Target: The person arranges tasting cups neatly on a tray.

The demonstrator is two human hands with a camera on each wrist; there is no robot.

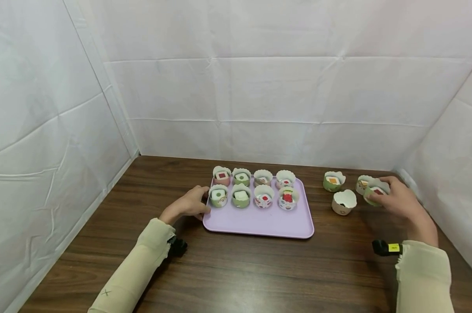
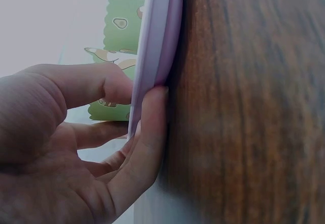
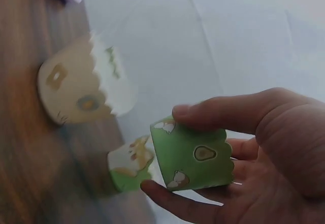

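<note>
My left hand (image 1: 189, 202) pinches the left rim of a lilac tray (image 1: 259, 224); in the left wrist view the thumb lies over the rim (image 2: 155, 46) and a finger lies against its underside. Two rows of paper baking cups stand on this tray, among them a green one (image 1: 241, 201), with small white, green or red pieces inside. At the right, my right hand (image 1: 406, 202) holds a green paper cup (image 3: 195, 155) with an avocado print between thumb and fingers. A white piece with a dark red centre (image 1: 378, 190) shows inside that cup.
Near my right hand stand a green cup (image 1: 331, 186) with an orange-and-white piece, a cream cup (image 1: 341, 208) with something dark inside, and a patterned cup (image 1: 362, 186) partly behind the held one. White cloth walls (image 1: 275, 95) border the brown wooden table (image 1: 236, 274).
</note>
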